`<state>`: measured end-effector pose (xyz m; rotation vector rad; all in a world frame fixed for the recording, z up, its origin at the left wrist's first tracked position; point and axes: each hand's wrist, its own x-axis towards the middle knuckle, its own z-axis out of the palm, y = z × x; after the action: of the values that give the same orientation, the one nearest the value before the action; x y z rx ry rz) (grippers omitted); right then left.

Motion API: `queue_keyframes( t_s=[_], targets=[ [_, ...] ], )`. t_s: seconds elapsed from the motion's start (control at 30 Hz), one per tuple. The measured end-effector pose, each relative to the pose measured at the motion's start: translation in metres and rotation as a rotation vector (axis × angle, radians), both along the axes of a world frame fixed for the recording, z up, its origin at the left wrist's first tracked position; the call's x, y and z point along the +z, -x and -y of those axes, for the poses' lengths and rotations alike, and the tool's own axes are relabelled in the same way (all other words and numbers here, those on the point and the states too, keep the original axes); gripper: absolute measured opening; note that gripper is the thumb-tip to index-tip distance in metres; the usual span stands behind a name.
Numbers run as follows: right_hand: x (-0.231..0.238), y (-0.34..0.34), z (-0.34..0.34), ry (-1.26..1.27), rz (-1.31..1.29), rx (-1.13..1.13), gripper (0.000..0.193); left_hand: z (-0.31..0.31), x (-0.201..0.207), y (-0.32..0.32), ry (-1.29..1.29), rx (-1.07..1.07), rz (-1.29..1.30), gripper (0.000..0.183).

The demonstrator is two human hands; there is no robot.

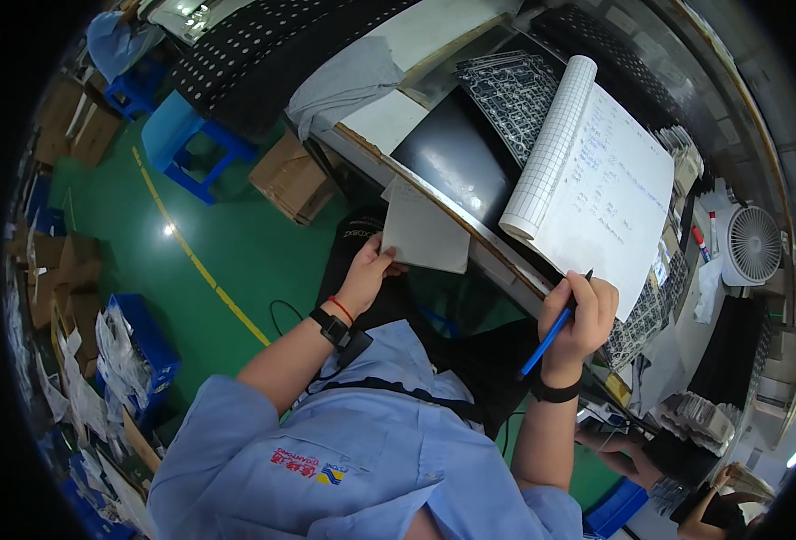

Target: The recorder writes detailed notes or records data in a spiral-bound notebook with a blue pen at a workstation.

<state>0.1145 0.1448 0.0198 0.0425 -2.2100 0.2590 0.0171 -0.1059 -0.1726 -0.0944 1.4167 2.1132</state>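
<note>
My left hand [366, 274] pinches the lower corner of a flat, pale grey-white sheet or thin booklet [427, 229], held over my lap at the table's edge. In my right hand [582, 322] is a blue pen [549, 337], its dark tip pointing up at the lower edge of a notebook [609, 193]. The notebook lies open on the table, with handwriting on its white page. Its gridded pages are rolled back along the left side [551, 148]. Whether the pen tip touches the page, I cannot tell.
A glossy black panel [461, 157] and patterned dark sheets [510, 94] lie left of and behind the notebook. A small white fan [751, 243] and red markers [699, 241] are at right. Blue stools [186, 144], a cardboard box [294, 180] and a blue crate [150, 360] stand on the green floor.
</note>
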Motion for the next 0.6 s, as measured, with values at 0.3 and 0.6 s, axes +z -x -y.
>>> queue_keyframes(
  t_s=[0.3,0.6],
  targets=[
    [0.0,0.0,0.0,-0.004,-0.007,0.006,0.018,0.009,-0.015,-0.003,-0.172,0.023,0.114,0.049],
    [0.002,0.001,0.001,0.009,-0.006,0.005,0.017,0.005,-0.019,-0.002,-0.107,0.04,0.097,0.042]
  ],
)
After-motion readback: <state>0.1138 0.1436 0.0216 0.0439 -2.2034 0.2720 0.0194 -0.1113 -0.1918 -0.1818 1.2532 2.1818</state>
